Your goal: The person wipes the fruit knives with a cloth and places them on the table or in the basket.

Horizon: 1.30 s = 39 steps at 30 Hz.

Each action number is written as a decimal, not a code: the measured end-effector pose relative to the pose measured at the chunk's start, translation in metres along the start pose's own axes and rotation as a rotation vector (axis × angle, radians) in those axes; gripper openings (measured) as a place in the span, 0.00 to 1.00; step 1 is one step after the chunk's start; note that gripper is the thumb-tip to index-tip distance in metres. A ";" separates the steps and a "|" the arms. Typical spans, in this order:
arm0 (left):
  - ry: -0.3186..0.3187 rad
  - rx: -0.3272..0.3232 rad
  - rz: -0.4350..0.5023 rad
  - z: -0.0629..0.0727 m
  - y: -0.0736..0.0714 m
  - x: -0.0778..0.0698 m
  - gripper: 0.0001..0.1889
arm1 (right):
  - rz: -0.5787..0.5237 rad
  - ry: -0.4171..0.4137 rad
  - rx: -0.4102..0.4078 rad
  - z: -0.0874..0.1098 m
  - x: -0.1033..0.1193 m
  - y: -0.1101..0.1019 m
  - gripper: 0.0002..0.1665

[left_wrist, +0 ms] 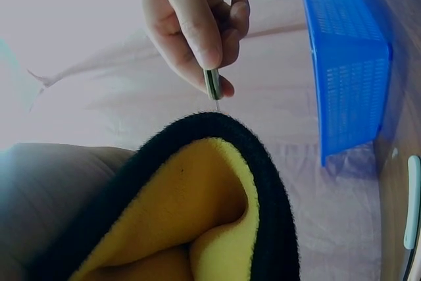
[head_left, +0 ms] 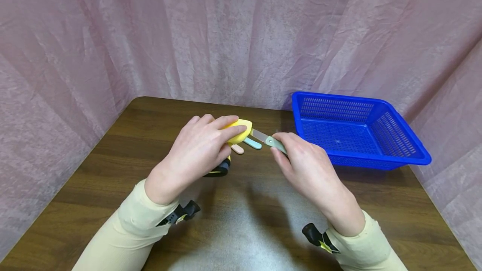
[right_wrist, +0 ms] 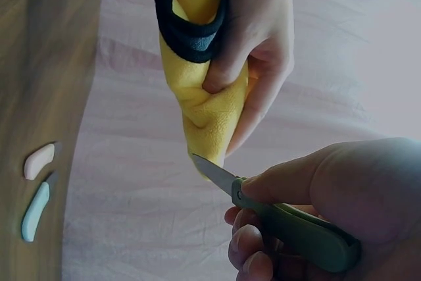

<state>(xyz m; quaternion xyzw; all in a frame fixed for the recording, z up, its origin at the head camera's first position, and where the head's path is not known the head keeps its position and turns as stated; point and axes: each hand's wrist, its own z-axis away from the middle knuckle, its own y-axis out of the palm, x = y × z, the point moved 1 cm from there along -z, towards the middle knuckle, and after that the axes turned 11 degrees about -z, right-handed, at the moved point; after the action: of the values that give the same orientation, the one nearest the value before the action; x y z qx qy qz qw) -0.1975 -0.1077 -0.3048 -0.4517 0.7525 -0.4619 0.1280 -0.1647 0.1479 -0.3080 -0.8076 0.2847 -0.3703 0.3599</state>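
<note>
My left hand grips a yellow fleece pouch with dark trim round its open mouth, thumb on one side and fingers on the other. The pouch narrows to a tip that points toward my right hand. That hand holds a green-handled folding knife, its blade out. In the right wrist view the blade overlaps the tip of the pouch. The left wrist view looks into the yellow lining. On the table below lie a pink-handled knife and a light blue-handled knife.
A blue plastic basket with lattice walls stands at the back right of the brown wooden table, close to my right hand. Pink curtains hang behind the table and at both sides.
</note>
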 end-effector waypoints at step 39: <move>-0.086 0.093 0.025 0.000 0.002 0.017 0.31 | 0.002 0.020 -0.016 0.000 -0.004 -0.004 0.12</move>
<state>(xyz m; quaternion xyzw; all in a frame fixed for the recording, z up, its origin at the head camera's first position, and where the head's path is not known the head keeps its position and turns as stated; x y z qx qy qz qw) -0.2080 -0.1208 -0.3031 -0.4553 0.7296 -0.4749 0.1867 -0.1664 0.1535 -0.3060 -0.8063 0.2921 -0.3760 0.3511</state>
